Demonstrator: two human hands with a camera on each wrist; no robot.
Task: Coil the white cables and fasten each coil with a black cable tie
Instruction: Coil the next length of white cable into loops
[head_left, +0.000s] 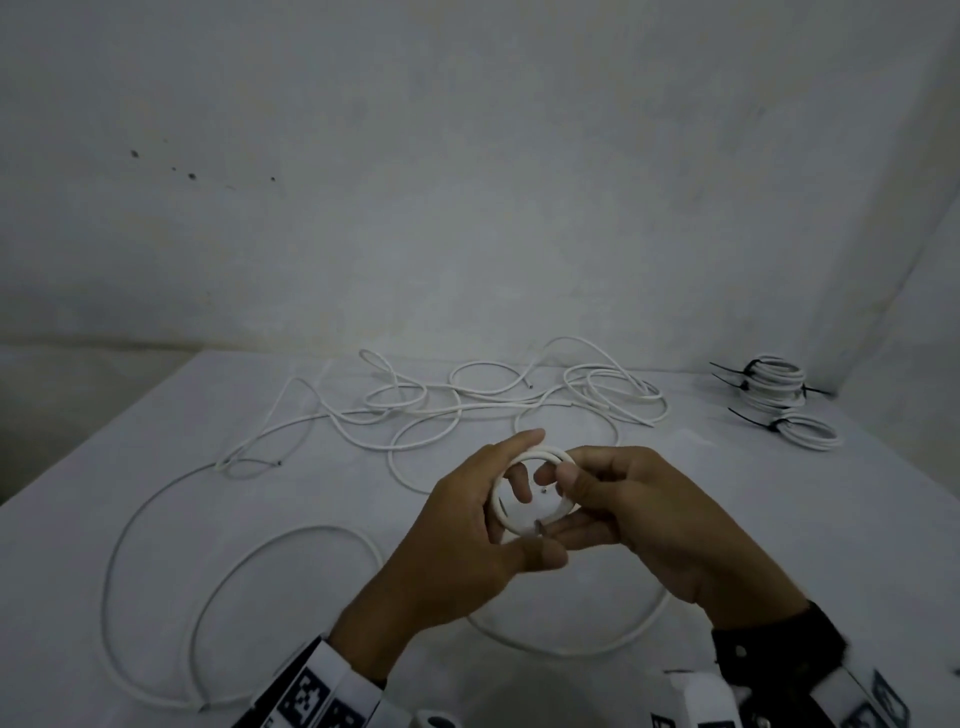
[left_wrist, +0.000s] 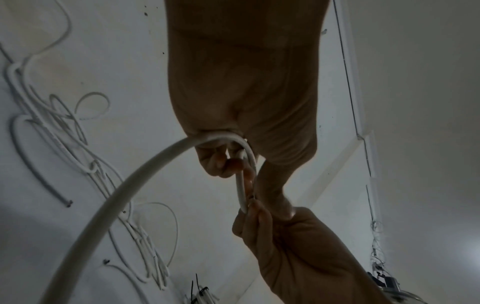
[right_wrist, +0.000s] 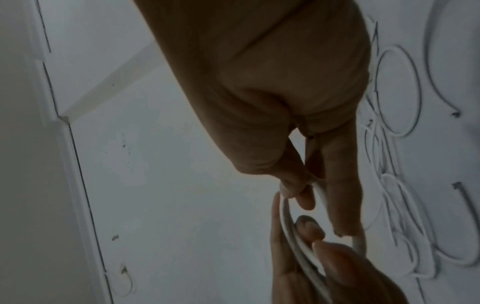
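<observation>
The tabletop (head_left: 156, 597) carries everything, so take the small coil (head_left: 524, 460) held above its near middle as the landmark. Beyond the coil lies the tangle of loose white cables (head_left: 498, 400), still uncoiled. To the far right of the coil sits a stack of finished coils (head_left: 774, 387) with black cable ties (head_left: 740, 387) already on them. Trailing from the coil toward the near left runs the long tail (head_left: 171, 525) of the same cable, sweeping in wide loops over the tabletop.

The left hand (head_left: 467, 525) has its grip clenched round the coil's left side, thumb below and forefinger over the top. The right hand (head_left: 634, 499) pinches the coil's right side, thumb and fingers closed on the turns.

The likeliest trouble, I judge: the stiff cable springs open if either grip slackens while a new turn is laid. The tail could also snag on the tangle beyond the coil and drag it along. No loose tie shows near the coil, so reaching for one would leave a single hand holding the turns.
</observation>
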